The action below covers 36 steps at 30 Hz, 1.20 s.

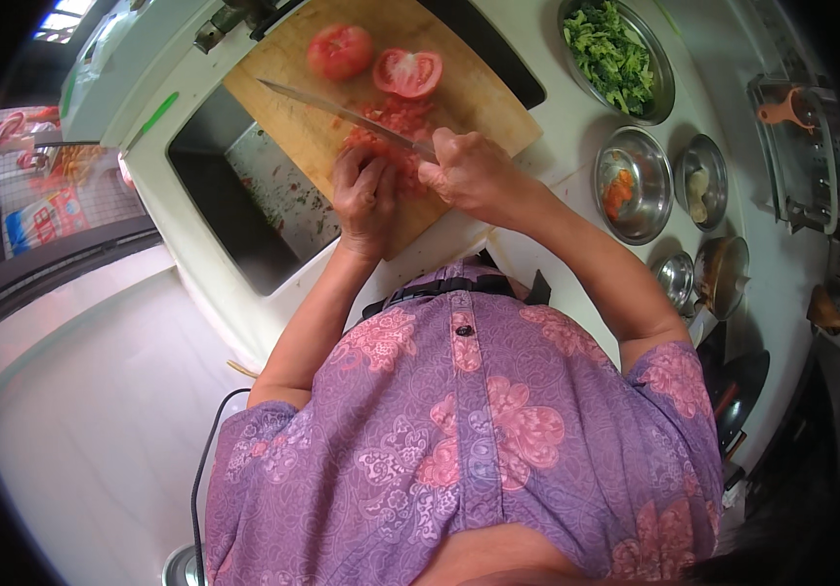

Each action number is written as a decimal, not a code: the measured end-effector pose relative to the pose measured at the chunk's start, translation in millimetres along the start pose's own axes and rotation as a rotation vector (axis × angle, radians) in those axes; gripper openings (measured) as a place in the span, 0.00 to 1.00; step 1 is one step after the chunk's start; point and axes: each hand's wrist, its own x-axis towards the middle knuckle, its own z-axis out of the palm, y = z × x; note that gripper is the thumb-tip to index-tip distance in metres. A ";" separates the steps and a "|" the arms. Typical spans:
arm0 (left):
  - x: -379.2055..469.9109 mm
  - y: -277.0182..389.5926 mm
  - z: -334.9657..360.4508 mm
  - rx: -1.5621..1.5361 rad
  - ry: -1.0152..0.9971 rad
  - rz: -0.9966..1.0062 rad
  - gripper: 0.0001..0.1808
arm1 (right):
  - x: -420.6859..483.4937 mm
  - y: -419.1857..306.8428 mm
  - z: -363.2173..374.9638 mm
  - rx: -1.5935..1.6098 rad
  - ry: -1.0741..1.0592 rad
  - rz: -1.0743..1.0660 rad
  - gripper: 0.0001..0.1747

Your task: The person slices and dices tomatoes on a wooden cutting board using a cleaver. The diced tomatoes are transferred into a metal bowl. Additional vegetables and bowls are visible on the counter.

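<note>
My right hand grips the handle of a kitchen knife, whose long blade points to the upper left across the wooden cutting board. Under the blade lies a heap of finely chopped tomato. Curled fingers of my left hand press on the near-left side of this heap, close to the blade; the fingertips are partly hidden. Beyond the knife, a tomato half shows its cut face. Beside it on the board sits another red tomato piece, skin side up.
The board bridges a sink with scraps in its basin. A green-handled knife lies at the left rim. To the right stand metal bowls of broccoli, orange bits and pale pieces. A faucet is at the back.
</note>
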 end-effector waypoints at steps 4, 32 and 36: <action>-3.2 1.2 0.0 0.018 0.028 0.016 0.08 | 0.3 0.7 3.1 -0.039 -0.042 -0.035 0.18; -3.4 0.5 0.9 -0.035 0.063 0.053 0.10 | -5.0 -10.5 15.6 0.051 -0.051 0.077 0.19; 1.7 4.2 -4.3 -0.046 0.032 0.088 0.11 | -6.2 -4.9 18.2 0.014 -0.061 0.131 0.15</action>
